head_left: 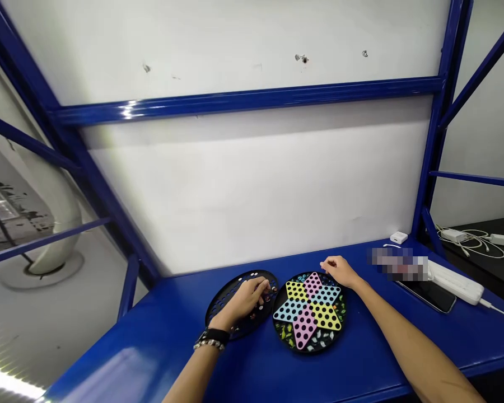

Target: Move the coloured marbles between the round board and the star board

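Note:
A round black board with a pastel six-pointed star of holes [309, 311] lies on the blue table [252, 358]. To its left lies a round black perforated lid [231, 296] with a few small marbles [269, 295] on it. My left hand [244, 300], with a dark wristband, rests on the lid, its fingers curled at the marbles. My right hand [339, 270] sits at the board's far right rim, fingers bent and pinched together; what it holds is too small to see.
A dark phone [430, 294] and a white power strip [456, 281] lie at the right of the table. A white charger block [399, 237] stands near the wall. Blue frame posts rise at both sides. White cables lie on a black surface far right.

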`<state>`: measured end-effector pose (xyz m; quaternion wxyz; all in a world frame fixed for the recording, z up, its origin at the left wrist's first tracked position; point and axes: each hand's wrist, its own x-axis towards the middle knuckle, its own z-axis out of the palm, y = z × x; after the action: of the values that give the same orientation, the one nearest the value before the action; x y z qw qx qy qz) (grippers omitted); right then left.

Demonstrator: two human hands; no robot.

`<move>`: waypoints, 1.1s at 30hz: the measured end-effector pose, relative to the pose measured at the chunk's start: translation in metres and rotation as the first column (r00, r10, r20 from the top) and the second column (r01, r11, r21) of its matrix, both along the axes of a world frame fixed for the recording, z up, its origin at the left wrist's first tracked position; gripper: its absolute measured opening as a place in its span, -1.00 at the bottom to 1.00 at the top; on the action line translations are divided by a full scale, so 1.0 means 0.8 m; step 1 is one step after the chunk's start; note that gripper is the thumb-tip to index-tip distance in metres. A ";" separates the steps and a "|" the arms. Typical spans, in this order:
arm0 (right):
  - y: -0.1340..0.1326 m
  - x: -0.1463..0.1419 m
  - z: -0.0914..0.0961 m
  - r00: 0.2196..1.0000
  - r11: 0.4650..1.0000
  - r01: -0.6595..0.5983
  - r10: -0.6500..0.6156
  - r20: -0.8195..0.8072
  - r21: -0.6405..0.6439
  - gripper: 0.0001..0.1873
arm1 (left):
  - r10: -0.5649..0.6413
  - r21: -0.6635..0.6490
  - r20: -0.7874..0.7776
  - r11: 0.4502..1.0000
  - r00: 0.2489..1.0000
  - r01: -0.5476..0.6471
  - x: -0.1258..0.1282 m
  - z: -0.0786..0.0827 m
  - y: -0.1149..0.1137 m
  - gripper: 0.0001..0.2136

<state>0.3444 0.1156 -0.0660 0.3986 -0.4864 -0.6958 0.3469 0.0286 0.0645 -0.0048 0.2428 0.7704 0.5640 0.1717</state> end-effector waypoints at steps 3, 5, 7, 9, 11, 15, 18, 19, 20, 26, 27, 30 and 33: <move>-0.001 0.000 0.002 1.000 1.000 -0.006 0.006 0.002 -0.001 -0.54 | 0.031 -0.061 0.080 0.998 0.996 -0.026 -0.019 0.008 -0.008 -0.49; -0.001 0.000 0.001 1.000 1.000 -0.002 0.002 0.009 0.007 -0.54 | 0.065 0.012 0.088 0.998 0.994 -0.067 -0.038 0.007 -0.018 -0.49; 0.000 -0.001 0.000 1.000 1.000 0.003 -0.004 0.011 0.015 -0.55 | 0.112 0.107 0.065 0.987 0.992 -0.118 -0.059 -0.003 -0.031 -0.49; 0.001 -0.001 -0.001 1.000 1.000 0.007 -0.007 0.008 0.016 -0.56 | 0.157 0.134 0.041 0.978 0.987 -0.161 -0.077 -0.021 -0.045 -0.48; 0.001 -0.002 -0.002 1.000 1.000 0.004 -0.005 0.009 0.012 -0.57 | 0.176 0.105 0.038 0.978 0.984 -0.179 -0.085 -0.039 -0.058 -0.45; -0.001 -0.002 -0.001 1.000 1.000 0.007 -0.008 0.012 0.011 -0.57 | 0.155 0.018 0.134 0.987 0.979 -0.159 -0.065 -0.052 -0.069 -0.38; -0.001 -0.001 0.000 1.000 1.000 0.004 -0.004 0.008 0.012 -0.56 | 0.121 -0.085 0.211 0.991 0.970 -0.105 -0.031 -0.041 -0.065 -0.35; -0.001 -0.001 0.000 1.000 1.000 0.003 -0.003 0.009 0.012 -0.56 | 0.108 -0.113 0.233 0.990 0.966 -0.084 -0.020 -0.037 -0.062 -0.35; -0.001 -0.001 0.000 1.000 1.000 0.002 -0.002 0.010 0.011 -0.56 | 0.098 -0.133 0.260 0.989 0.961 -0.065 -0.009 -0.035 -0.059 -0.34; -0.003 -0.002 0.003 1.000 1.000 -0.002 0.002 0.003 0.015 -0.56 | 0.135 -0.181 0.446 0.982 0.885 -0.058 0.018 -0.045 -0.035 -0.36; -0.003 -0.002 0.004 1.000 1.000 -0.003 0.002 0.009 0.017 -0.56 | 0.144 -0.174 0.467 0.982 0.872 -0.069 0.017 -0.047 -0.032 -0.35; -0.005 -0.002 0.007 1.000 1.000 -0.005 0.004 0.022 0.020 -0.56 | 0.164 -0.164 0.489 0.982 0.856 -0.094 0.014 -0.045 -0.026 -0.33; -0.004 -0.002 0.006 1.000 1.000 -0.005 0.005 0.014 0.019 -0.56 | 0.168 -0.240 0.449 0.969 0.877 -0.063 0.015 -0.039 -0.027 -0.31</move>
<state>0.3427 0.1121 -0.0613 0.3977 -0.4833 -0.7029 0.3379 0.0409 0.0429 -0.0357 0.4437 0.6398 0.5495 0.3030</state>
